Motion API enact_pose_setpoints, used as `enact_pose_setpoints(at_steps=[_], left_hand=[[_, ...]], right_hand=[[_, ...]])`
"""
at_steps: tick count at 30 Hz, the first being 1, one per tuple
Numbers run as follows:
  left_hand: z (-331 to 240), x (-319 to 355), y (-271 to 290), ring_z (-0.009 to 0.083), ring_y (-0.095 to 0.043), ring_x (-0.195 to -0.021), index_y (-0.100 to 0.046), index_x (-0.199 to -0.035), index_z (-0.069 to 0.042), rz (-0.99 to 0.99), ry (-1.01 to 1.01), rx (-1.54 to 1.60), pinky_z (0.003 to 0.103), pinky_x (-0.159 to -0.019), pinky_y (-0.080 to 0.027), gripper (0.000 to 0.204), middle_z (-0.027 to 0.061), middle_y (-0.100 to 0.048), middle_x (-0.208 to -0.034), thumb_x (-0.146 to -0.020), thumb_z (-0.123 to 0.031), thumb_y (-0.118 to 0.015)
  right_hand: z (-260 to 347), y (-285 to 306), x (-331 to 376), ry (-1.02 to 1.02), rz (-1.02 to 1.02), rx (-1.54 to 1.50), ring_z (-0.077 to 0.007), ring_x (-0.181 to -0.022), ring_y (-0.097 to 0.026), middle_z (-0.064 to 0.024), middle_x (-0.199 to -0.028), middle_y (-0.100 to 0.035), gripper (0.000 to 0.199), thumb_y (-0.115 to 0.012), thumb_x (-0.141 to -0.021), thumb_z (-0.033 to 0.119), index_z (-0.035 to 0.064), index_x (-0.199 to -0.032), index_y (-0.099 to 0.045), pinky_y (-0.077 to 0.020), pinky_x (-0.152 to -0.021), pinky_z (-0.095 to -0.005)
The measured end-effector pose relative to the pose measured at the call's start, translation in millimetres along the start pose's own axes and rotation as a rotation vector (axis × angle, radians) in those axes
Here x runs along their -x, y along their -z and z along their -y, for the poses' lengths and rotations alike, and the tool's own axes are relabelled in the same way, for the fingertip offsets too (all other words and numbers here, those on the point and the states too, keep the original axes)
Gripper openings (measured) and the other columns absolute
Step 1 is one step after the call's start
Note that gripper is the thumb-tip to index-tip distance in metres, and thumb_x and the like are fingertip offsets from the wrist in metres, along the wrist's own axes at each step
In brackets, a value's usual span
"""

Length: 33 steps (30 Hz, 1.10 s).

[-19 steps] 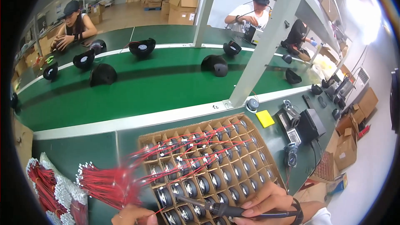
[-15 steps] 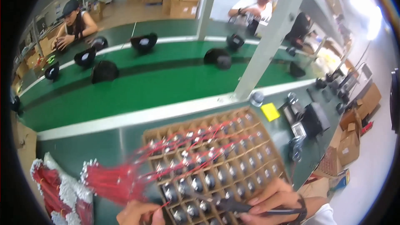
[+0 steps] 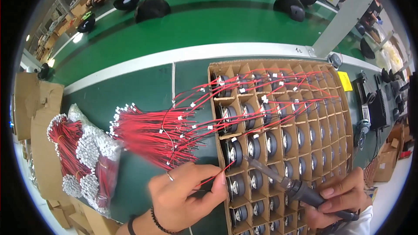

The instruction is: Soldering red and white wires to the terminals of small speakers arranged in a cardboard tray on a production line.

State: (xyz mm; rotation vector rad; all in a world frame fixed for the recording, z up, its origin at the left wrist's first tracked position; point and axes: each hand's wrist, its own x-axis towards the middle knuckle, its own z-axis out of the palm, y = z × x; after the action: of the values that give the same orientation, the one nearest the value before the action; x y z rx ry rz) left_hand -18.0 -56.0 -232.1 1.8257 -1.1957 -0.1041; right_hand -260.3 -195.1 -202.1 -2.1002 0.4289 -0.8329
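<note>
My left hand (image 3: 187, 196) pinches a thin red wire (image 3: 229, 164) between thumb and forefinger, its end at a small round speaker (image 3: 235, 153) in the left column of a divided cardboard tray (image 3: 219, 141). In my right hand (image 3: 342, 196) is a soldering iron (image 3: 305, 193) with a dark handle. Its metal tip points left, close to that speaker; whether it touches cannot be made out. Similar speakers stand on edge in the tray's cells. Red wires with white connectors lie across the far rows.
Left of the tray lies a heap of red wires (image 3: 148, 130), beside a plastic bag (image 3: 114, 178) with tied wire bundles. Beyond runs a green conveyor (image 3: 217, 26) carrying black rounded shells (image 3: 152, 8). A yellow pad (image 3: 345, 81) and a black device (image 3: 375, 104) are at right. People sit across.
The head view has tilted down and turned left. My left hand has brought the red wire up to the speaker, and the iron's tip is now near the wire's end.
</note>
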Motion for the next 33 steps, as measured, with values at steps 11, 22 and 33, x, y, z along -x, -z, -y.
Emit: enact_pose_setpoints(at_steps=[11,22,33], left_hand=[[-5.9,-8.6,-10.2,0.0002,-0.048,-0.056,-0.068,-0.088,0.001,0.076,0.173,0.259,0.019,-0.051,-0.038,0.011,-0.0025,-0.056,-0.061,-0.085,0.001,-0.079],[-0.6,-8.2,-16.5,-0.0011,-0.037,-0.049,-0.058,-0.073,-0.004,0.066,0.223,0.087,0.020,-0.045,-0.025,0.023,-0.0044,-0.052,-0.056,-0.077,-0.002,-0.081],[-1.5,-10.5,-15.2,-0.0013,-0.033,-0.048,-0.052,-0.069,-0.005,0.109,0.281,0.184,0.021,-0.045,-0.021,0.031,-0.0067,-0.044,-0.052,-0.078,-0.004,-0.081]], right_hand=[[1.7,46.3,-39.7,-0.907,0.824,-0.633,-0.0150,-0.051,-0.048,-0.0118,-0.063,-0.054,0.020,-0.037,-0.105,-0.001,-0.0084,-0.108,-0.056,-0.0348,-0.051,-0.0282],[0.5,0.9,-34.3,-0.036,0.277,-0.463,-0.0137,-0.039,-0.042,-0.0255,-0.076,-0.055,0.016,-0.047,-0.089,-0.027,-0.0150,-0.099,-0.050,-0.0339,-0.035,-0.0293],[0.0,30.8,-34.9,-0.616,0.607,-0.623,-0.0156,-0.038,-0.042,-0.0150,-0.060,-0.052,0.008,-0.047,-0.098,-0.016,-0.0141,-0.095,-0.054,-0.0307,-0.039,-0.0319]])
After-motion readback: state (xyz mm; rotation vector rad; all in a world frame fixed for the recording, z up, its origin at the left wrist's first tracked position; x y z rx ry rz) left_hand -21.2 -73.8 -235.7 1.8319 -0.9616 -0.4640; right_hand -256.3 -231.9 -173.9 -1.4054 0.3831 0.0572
